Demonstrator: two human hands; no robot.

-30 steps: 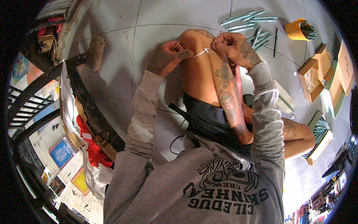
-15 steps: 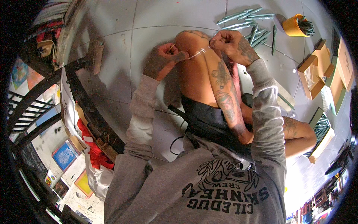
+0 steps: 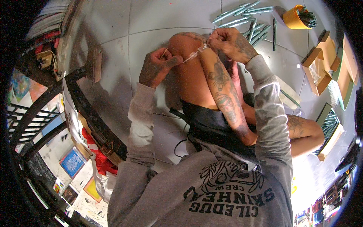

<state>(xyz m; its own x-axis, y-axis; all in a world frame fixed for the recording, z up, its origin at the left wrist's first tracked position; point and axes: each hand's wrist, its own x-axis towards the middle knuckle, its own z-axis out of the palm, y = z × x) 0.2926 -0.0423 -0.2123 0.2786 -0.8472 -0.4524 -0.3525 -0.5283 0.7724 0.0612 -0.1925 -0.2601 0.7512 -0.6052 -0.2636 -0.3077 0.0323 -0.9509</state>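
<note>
Over my raised, bent knee (image 3: pixel 187 43), a thin, clear, whitish strip (image 3: pixel 193 55) runs between my two hands. My left hand (image 3: pixel 159 67) pinches its lower end beside the knee. A thin, pale, stick-like piece (image 3: pixel 164 53) also shows at the left fingers; I cannot tell if it belongs to the strip. My right hand (image 3: pixel 233 44) is closed at the strip's upper end, fingertips pressed together and partly hiding what they hold. Beyond the right hand, several slim green pens (image 3: pixel 242 15) lie loose on the tiled floor (image 3: pixel 159 17).
An orange cup (image 3: pixel 293 19) of dark pens stands at the far right. Nearby are open cardboard boxes (image 3: pixel 321 64) and a box of green pens (image 3: pixel 328 130). A pale block (image 3: pixel 287 92) lies by my right forearm. A dark frame (image 3: pixel 96 113) stands on the left.
The view has shifted slightly. Both hands stay closed at the ends of the strip, and more of the strip shows near the right fingers. The pens, cup and boxes lie as before.
</note>
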